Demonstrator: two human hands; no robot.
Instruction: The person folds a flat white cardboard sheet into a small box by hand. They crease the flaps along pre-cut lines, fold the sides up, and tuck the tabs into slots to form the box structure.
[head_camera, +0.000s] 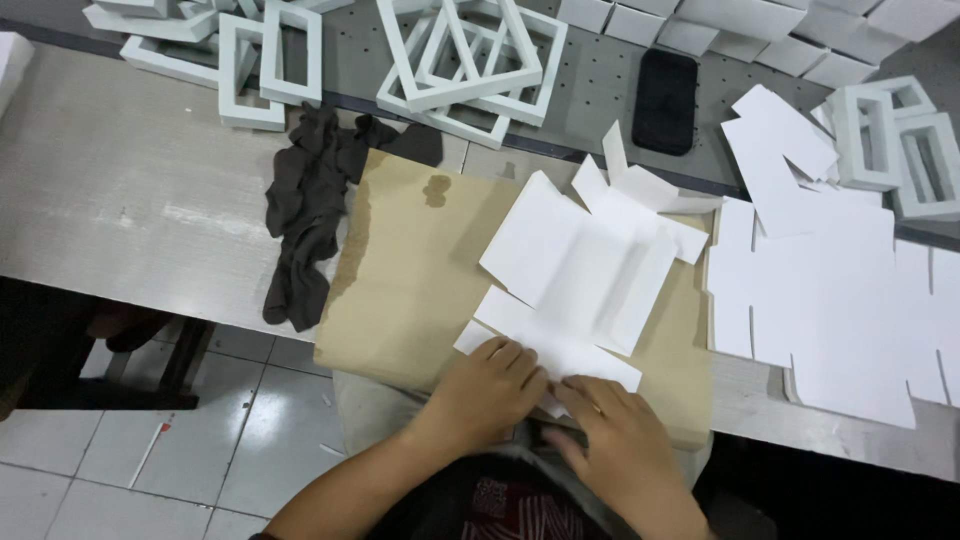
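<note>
A white die-cut card sheet (585, 270), partly folded into a shallow box shape, lies on a brown cardboard board (410, 280) at the table's front edge. My left hand (488, 390) presses flat on the sheet's near flap with fingers together. My right hand (620, 440) rests just to the right, fingers curled over the same flap's near edge. Both hands touch the card; the flap's near corner is hidden under them.
A stack of flat white die-cut sheets (830, 290) lies to the right. A dark crumpled cloth (310, 215) lies left of the board. White box frames (470, 60) and small boxes (760, 30) crowd the back, beside a black phone (665, 100). Tiled floor (150, 450) shows below.
</note>
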